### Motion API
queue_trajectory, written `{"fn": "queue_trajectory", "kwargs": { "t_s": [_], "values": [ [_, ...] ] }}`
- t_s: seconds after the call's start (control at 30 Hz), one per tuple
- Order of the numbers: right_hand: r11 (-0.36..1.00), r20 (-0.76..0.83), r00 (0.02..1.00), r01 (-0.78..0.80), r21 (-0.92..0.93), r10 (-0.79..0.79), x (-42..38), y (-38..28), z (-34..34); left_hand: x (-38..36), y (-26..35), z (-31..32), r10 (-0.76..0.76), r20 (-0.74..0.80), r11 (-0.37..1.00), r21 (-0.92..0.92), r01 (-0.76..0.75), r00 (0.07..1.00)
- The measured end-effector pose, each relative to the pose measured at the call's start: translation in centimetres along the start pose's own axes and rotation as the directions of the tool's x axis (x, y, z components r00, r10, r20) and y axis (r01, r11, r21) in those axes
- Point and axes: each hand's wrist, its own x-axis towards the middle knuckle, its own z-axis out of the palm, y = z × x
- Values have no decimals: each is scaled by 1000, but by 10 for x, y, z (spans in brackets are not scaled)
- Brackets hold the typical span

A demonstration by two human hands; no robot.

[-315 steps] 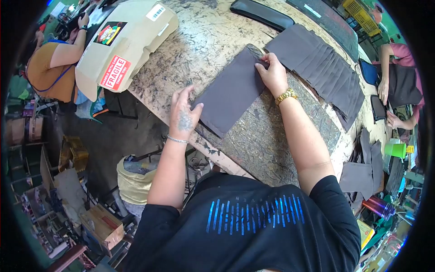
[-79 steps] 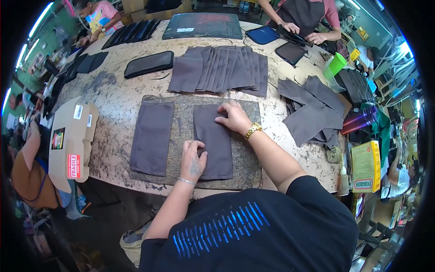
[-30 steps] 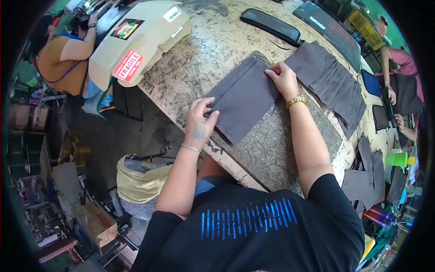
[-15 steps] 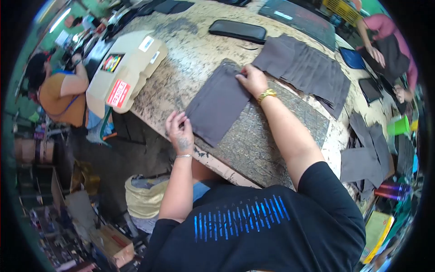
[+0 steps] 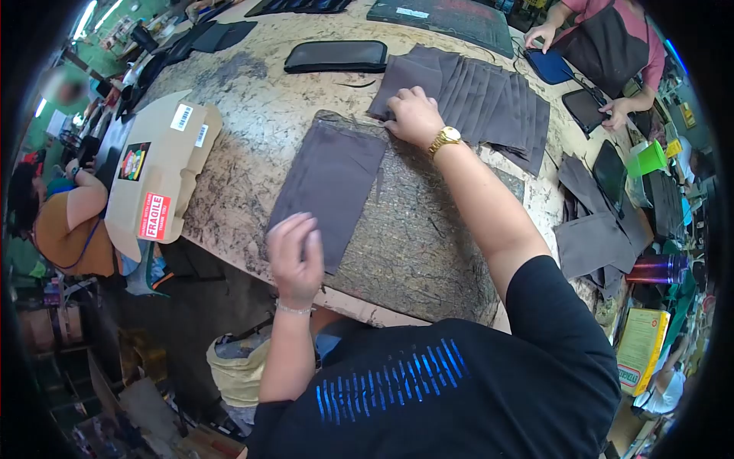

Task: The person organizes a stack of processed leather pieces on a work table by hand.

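A dark grey-brown fabric rectangle lies flat on a worn, speckled board, apparently with more layers under it. Over its lower left corner is my left hand, open, fingers extended and thumb apart. My right hand, below a gold watch, is at the near left edge of a fanned row of similar fabric pieces. Its fingers are bent and pinched on the edge of the nearest piece; the fingertips are partly hidden.
A black padded case lies beyond the fabric. At left stands a cardboard carton with a FRAGILE label. More fabric pieces, a green cup and a purple tumbler are at right. A co-worker's hands handle a blue pouch.
My right hand has left the flat fabric's upper right corner and reached the fanned row. My left hand has lifted and opened at the lower corner. The camera view has shifted.
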Motion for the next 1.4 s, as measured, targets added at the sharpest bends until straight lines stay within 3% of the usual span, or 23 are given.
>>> {"fn": "queue_trajectory", "kwargs": {
  "t_s": [0.07, 0.1, 0.23, 0.3, 0.33, 0.37, 0.43, 0.5, 0.6, 0.63, 0.67, 0.7, 0.77, 0.9, 1.0, 1.07, 1.17, 1.23, 1.27, 1.3, 1.33, 1.37, 1.4],
  "values": [
    [999, 89, 996, -4, -46, 8, 6, 0, 2, 26, 13, 18, 154, 137, 987, -57, -147, 979],
    [996, 173, 985, -8, -85, 23, 9, -1, 4, 33, 11, 29, 182, 191, 982, -91, -167, 965],
    [999, 196, 981, 7, -36, 0, 11, 11, 14, 60, 4, 74, 226, 362, 973, -126, -192, 904],
    [990, -8, 999, 38, 138, -38, 10, 22, 22, 75, -3, 97, 244, 376, 970, -90, -227, 894],
    [991, -9, 999, 35, 132, -34, 12, 24, 25, 82, -7, 108, 266, 395, 963, -62, -263, 880],
    [966, -40, 999, -5, 258, 16, 13, 29, 28, 89, -10, 119, 284, 396, 958, -83, -274, 873],
    [865, -6, 976, -190, 464, 217, 11, 34, 17, 101, -16, 143, 226, 502, 960, 32, -279, 835],
    [808, -35, 950, -244, 537, 310, 13, 43, 25, 109, -26, 168, 228, 529, 940, 99, -327, 817],
    [676, -53, 905, -275, 683, 422, 14, 52, 32, 117, -29, 192, 236, 520, 902, 196, -384, 821],
    [652, -84, 908, -228, 723, 411, 11, 50, 25, 118, -35, 200, 249, 513, 914, 158, -375, 822],
    [654, -69, 935, -190, 732, 349, 10, 51, 22, 119, -28, 202, 163, 547, 948, 145, -284, 821],
    [737, -53, 965, -159, 657, 256, 7, 52, 17, 121, -24, 201, 69, 581, 971, 146, -188, 811],
    [789, -145, 984, 6, 614, 105, 5, 60, 22, 118, -28, 203, 128, 568, 948, 171, -268, 813],
    [747, 42, 984, -158, 646, 172, 9, 75, 14, 111, -34, 207, 217, 497, 917, 191, -350, 840],
    [852, -372, 850, -155, 501, 374, 26, 98, 1, 108, -33, 207, 150, 528, 921, 233, -312, 836],
    [882, -589, 683, -184, 433, 432, 38, 115, -33, 109, -30, 206, 108, 552, 923, 253, -289, 827],
    [936, -848, 407, -63, 346, 340, 42, 143, -99, 111, -30, 204, 94, 553, 933, 243, -267, 828],
    [833, -664, 542, -134, 537, 515, 21, 134, -156, 112, -29, 203, 79, 560, 943, 226, -244, 824],
    [930, -823, 477, 29, 366, 309, 9, 125, -179, 115, -42, 208, 84, 556, 943, 224, -246, 827],
    [972, -925, 370, 174, 158, 85, -5, 112, -196, 120, -63, 217, 104, 567, 983, 69, -172, 817],
    [980, -889, 447, 110, 165, 99, -26, 95, -207, 126, -73, 223, 124, 575, 992, -86, -91, 809],
    [985, -845, 521, 48, 169, 119, -49, 77, -214, 132, -70, 223, 120, 571, 993, -82, -89, 812],
    [984, -828, 560, 151, 95, -6, -69, 64, -212, 140, -66, 220, 67, 501, 988, -153, 12, 863]
  ]
}}
